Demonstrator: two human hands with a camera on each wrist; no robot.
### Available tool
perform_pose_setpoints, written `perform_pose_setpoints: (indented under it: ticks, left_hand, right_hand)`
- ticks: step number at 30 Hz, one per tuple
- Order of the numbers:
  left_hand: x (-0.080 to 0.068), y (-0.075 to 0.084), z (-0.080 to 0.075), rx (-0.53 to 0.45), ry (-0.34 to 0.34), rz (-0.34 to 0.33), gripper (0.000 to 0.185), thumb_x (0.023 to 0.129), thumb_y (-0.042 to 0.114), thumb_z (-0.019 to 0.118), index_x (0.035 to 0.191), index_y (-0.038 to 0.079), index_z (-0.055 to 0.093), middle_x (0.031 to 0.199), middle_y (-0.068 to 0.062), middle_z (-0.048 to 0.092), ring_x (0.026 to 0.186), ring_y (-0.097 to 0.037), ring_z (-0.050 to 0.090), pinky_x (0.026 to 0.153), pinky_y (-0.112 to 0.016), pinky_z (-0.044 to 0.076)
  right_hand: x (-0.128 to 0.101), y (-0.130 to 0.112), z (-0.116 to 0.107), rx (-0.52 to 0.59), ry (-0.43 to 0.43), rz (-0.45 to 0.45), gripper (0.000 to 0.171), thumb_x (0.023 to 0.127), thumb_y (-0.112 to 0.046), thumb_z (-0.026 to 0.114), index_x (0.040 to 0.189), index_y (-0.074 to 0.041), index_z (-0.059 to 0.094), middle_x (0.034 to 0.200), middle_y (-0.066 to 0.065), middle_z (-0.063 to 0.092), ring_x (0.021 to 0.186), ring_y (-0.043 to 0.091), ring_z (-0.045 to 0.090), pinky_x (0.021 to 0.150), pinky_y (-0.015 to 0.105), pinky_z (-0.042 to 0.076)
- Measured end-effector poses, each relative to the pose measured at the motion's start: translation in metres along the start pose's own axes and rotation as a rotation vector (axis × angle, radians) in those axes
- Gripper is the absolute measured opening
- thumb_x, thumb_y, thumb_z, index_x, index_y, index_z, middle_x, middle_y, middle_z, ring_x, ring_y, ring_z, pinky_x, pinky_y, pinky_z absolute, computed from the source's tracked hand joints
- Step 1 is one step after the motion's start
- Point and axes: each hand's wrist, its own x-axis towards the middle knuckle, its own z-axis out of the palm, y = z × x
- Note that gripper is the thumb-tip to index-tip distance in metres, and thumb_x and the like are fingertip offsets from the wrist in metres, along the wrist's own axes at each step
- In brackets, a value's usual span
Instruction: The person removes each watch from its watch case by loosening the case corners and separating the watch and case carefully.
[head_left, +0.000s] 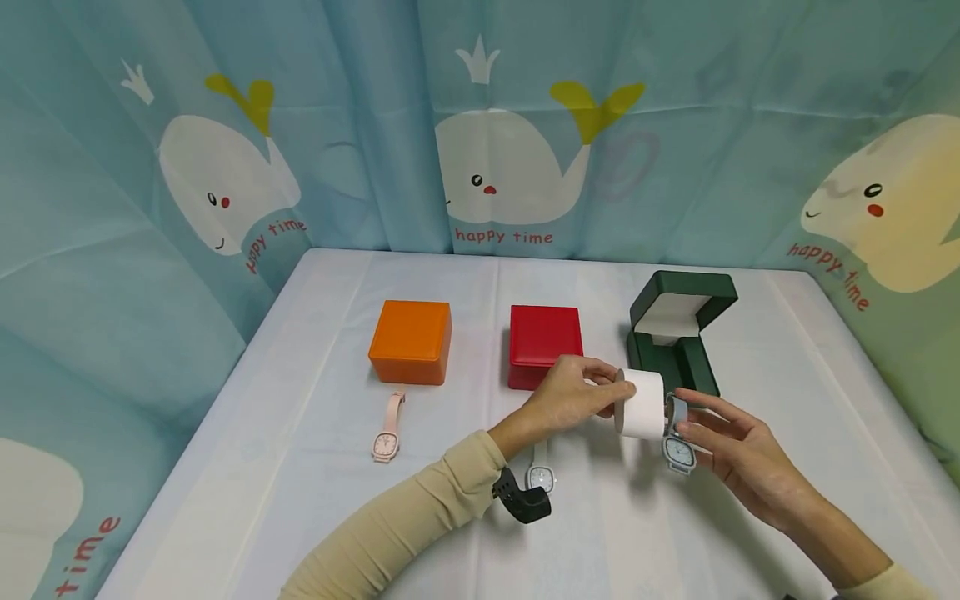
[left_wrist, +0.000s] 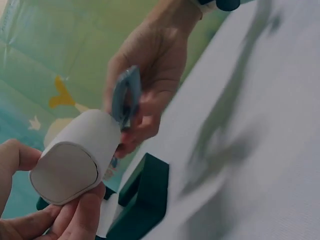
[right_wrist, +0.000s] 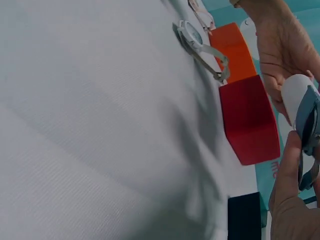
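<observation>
My left hand (head_left: 572,390) pinches a white watch pillow (head_left: 643,405) by its left end, thumb and fingers at its rim. In the left wrist view the pillow's flat end (left_wrist: 64,173) faces the camera. My right hand (head_left: 738,454) grips a blue-grey watch (head_left: 678,451) by its strap, close beside the pillow's other end. The watch's dial hangs below the fingers, and its strap (right_wrist: 308,117) curves in a loop in the right wrist view. Behind both hands stands a dark green watch box (head_left: 684,293) with its lid raised and a pale lining inside.
A closed red box (head_left: 546,335) and a closed orange box (head_left: 411,340) stand to the left of the green one. A pink watch (head_left: 387,443) lies before the orange box. Another watch (head_left: 541,477), pale, lies partly hidden under my left wrist. A printed curtain (head_left: 390,167) borders the table.
</observation>
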Motion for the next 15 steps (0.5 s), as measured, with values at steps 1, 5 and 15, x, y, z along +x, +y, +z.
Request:
perform_pose_setpoints:
  ticks: [1,5,15]
  left_hand:
    - [0.0001,0.0001,0.0,0.004,-0.001,0.004,0.026,0.093,0.01,0.074,0.111,-0.009,0.07,0.089,-0.002,0.067,0.07,-0.015,0.068,0.069,-0.031,0.06]
    - [0.0009,0.0,-0.0003,0.019,0.01,0.019,0.025,0.094,0.011,0.073,0.11,-0.008,0.071,0.089,-0.003,0.067,0.07,-0.014,0.067,0.069,-0.03,0.06]
    - [0.0024,0.0003,-0.0001,0.017,0.028,0.024,0.023,0.093,0.01,0.073,0.109,-0.007,0.072,0.088,-0.002,0.068,0.07,-0.015,0.067,0.068,-0.03,0.06]
  right_hand:
    - [-0.0009,0.001,-0.0009,-0.017,0.009,0.002,0.044,0.102,0.008,0.054,0.136,-0.017,0.066,0.116,0.006,0.062,0.097,0.019,0.069,0.084,0.034,0.058]
    - [-0.0012,0.0034,-0.0033,-0.069,0.019,-0.011,0.045,0.099,0.01,0.057,0.136,-0.016,0.065,0.117,0.006,0.063,0.097,0.02,0.07,0.083,0.035,0.058]
    - [-0.0011,0.0031,-0.0089,-0.216,0.023,-0.033,0.048,0.097,0.009,0.062,0.14,-0.013,0.06,0.113,0.002,0.069,0.096,0.018,0.071,0.08,0.031,0.059]
